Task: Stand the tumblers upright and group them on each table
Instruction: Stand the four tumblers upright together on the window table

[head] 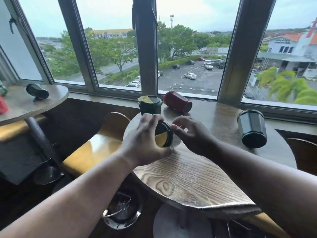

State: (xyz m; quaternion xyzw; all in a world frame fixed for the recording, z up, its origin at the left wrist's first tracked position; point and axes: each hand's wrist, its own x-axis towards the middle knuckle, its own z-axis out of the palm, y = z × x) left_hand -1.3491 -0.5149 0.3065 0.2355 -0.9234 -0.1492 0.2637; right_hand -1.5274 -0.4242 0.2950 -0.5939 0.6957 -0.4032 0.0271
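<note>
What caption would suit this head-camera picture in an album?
Left hand grips a yellow-lidded tumbler on the round table; red tumbler lies toppled.

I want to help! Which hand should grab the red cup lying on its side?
Probably the right hand. It holds nothing and sits nearer the tipped red ribbed tumbler by the window. The left hand grips the dark green tumbler with the yellow-and-black lid.
</note>
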